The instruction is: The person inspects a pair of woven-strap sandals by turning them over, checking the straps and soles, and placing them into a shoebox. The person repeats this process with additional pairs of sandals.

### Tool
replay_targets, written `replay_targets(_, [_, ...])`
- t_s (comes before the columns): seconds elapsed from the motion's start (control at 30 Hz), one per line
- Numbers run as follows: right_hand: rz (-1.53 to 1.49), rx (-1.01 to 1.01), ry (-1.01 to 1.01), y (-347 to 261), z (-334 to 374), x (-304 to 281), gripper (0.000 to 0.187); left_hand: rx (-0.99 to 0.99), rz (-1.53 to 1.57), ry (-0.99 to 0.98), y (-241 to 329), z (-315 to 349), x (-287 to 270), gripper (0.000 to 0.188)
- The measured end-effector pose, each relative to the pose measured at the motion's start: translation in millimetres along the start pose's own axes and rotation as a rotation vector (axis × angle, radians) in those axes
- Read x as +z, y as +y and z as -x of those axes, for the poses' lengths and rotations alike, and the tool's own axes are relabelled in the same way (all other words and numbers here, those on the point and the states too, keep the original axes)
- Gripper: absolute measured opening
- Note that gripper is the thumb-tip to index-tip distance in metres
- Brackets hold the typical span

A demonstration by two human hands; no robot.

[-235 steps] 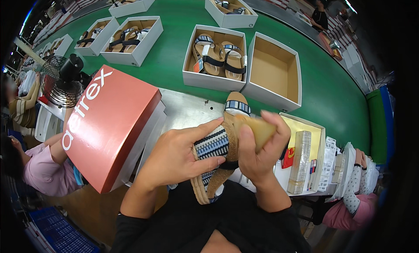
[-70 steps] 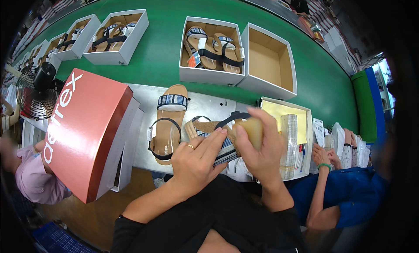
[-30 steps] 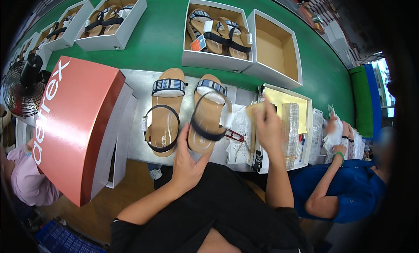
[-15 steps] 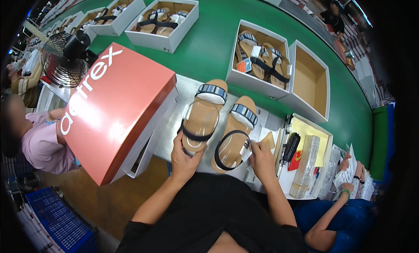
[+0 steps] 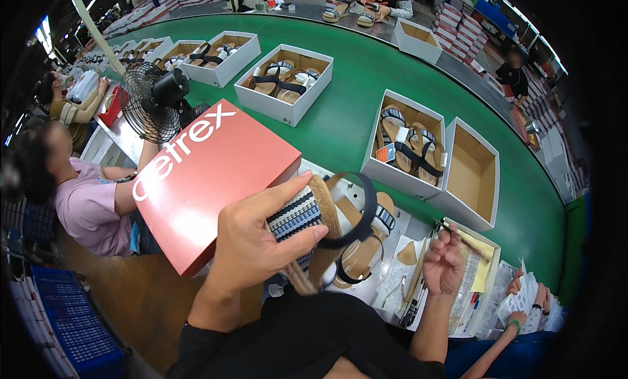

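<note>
My left hand [image 5: 252, 232] grips a sandal [image 5: 330, 215] by its heel end, raised and tilted above the bench. The sandal has a tan sole, a blue-and-white woven band and a dark strap that loops out to the right. Beneath and to its right, the matching sandal [image 5: 358, 256] lies on the metal work table [image 5: 314, 173], partly covered by the raised one. At the right, my right hand [image 5: 445, 264] is closed on a slim dark tool [image 5: 472, 240], blurred, its kind unclear. A tan triangular piece [image 5: 407, 253] lies on white paper near that hand.
A red shoebox [image 5: 216, 182] stands at the left, with a black fan [image 5: 154, 97] behind it. On the green belt [image 5: 347, 78] sit an open box of sandals [image 5: 428, 189], an unfilled box [image 5: 471, 176] and further boxes. A tray [image 5: 494, 241] and a co-worker's hands [image 5: 517, 300] are at the right.
My left hand has lifted one sandal off the table and tilted it up. My right hand has left the other sandal, moved right and taken hold of a slim dark tool. The view has shifted.
</note>
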State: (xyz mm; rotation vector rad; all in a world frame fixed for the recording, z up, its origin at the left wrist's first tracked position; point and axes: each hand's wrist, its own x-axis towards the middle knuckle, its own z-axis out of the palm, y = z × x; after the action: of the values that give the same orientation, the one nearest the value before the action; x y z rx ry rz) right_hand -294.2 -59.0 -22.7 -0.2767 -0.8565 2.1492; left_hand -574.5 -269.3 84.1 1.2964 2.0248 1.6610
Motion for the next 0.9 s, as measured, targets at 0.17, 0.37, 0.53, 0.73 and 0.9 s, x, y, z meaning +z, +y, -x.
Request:
replay_targets(0.17, [0.326,-0.159,-0.254,7,-22,89,0.024,-0.294,0.366,-0.423,-22,-14,9,0.054])
replay_targets(0.37, [1.252,-0.679,-0.640,6,-46,126,0.038,-0.236,0.416,-0.501,-35,-19,29,0.053])
replay_targets(0.53, [1.288,-0.670,-0.800,6,-55,118,0.045,-0.256,0.467,-0.538,-33,-24,32,0.052])
replay_targets(0.73, [1.328,-0.576,-0.818,7,-56,121,0.039,-0.218,0.401,-0.554,-40,-25,32,0.052])
replay_targets(0.9, [1.370,-0.394,-0.935,-2,-57,119,0.028,-0.204,0.445,-0.557,-51,-25,37,0.052])
